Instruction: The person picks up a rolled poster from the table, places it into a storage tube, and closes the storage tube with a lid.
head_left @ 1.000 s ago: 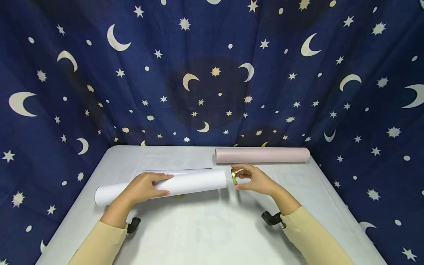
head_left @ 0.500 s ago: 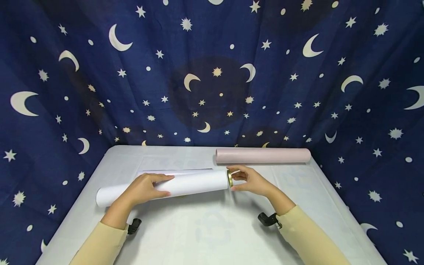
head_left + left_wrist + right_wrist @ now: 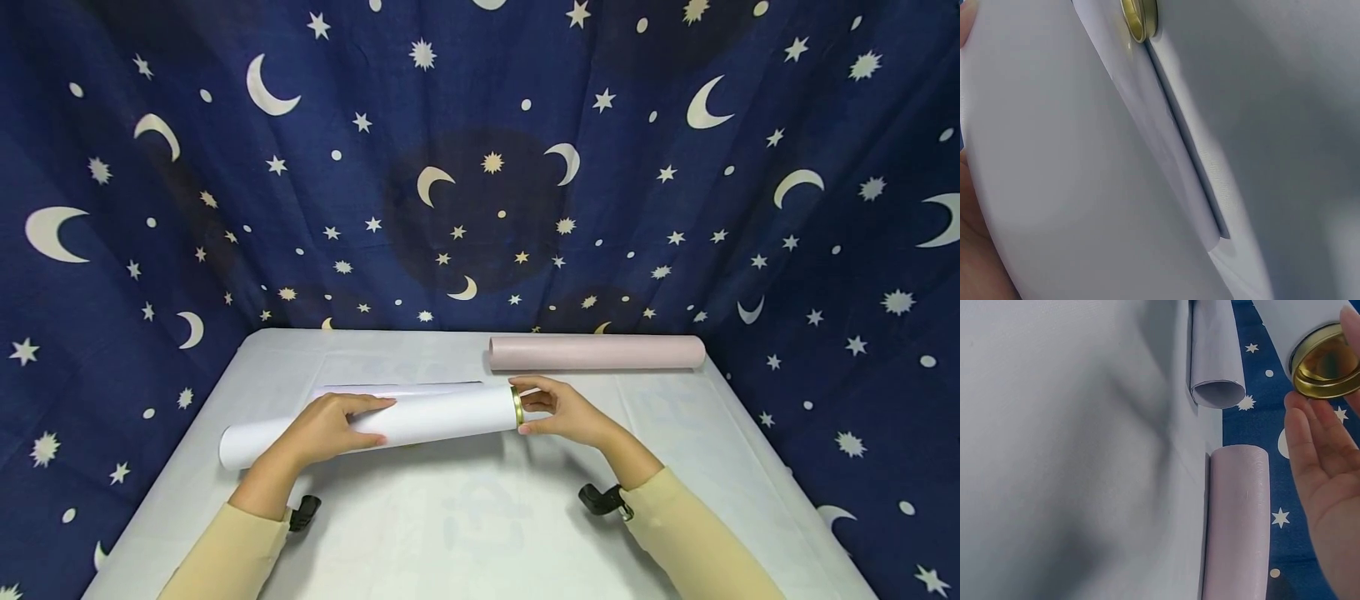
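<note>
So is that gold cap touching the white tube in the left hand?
Touching. The right wrist view shows the gold cap set against the end of the white tube, no gap between.

Plain white covers the tube (image 3: 450, 414), capped at one end by a gleaming gold lid (image 3: 1325, 365) whose inside throws amber and brown reflections. Another lid (image 3: 1151, 19), also gold, shines beside a pale lilac roll (image 3: 1217, 347). Solid, soft pink marks the far roll (image 3: 596, 353). The cloth (image 3: 480, 492) is white, with faint greyish marks. Navy blue fills the curtain (image 3: 480, 92), scattered with off-white crescents, stars, sunbursts and dots, and darkened by brownish patches. Plain cream sleeves (image 3: 228, 546) contrast with black wrist mounts (image 3: 303, 512).
</note>
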{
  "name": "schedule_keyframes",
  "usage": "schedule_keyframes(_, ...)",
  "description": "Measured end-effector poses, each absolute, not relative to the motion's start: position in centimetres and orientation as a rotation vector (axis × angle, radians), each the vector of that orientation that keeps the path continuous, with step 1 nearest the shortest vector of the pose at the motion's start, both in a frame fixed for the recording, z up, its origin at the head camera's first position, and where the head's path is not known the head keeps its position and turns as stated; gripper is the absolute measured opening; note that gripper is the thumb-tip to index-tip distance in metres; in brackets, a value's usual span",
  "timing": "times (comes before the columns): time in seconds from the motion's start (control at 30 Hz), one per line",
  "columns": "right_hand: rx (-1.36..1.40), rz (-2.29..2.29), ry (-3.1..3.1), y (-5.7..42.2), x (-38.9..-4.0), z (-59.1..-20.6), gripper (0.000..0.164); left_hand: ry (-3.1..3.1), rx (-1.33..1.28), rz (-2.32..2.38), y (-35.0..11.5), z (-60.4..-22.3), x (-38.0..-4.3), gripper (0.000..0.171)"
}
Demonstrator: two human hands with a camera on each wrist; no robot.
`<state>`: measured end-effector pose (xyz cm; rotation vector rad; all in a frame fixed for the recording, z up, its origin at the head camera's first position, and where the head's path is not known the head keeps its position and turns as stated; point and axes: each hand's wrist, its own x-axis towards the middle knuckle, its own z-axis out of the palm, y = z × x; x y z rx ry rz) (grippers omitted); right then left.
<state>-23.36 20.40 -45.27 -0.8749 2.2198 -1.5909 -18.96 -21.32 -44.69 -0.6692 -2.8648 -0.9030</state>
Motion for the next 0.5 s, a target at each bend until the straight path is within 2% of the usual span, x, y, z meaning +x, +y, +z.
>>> schedule_keyframes(0.5,-0.901,-1.671,2.209,20.25,-23.47,-45.43,0.075,-2.868,-0.672,-0.946,-21.2,-44.83,-18.86,0.059)
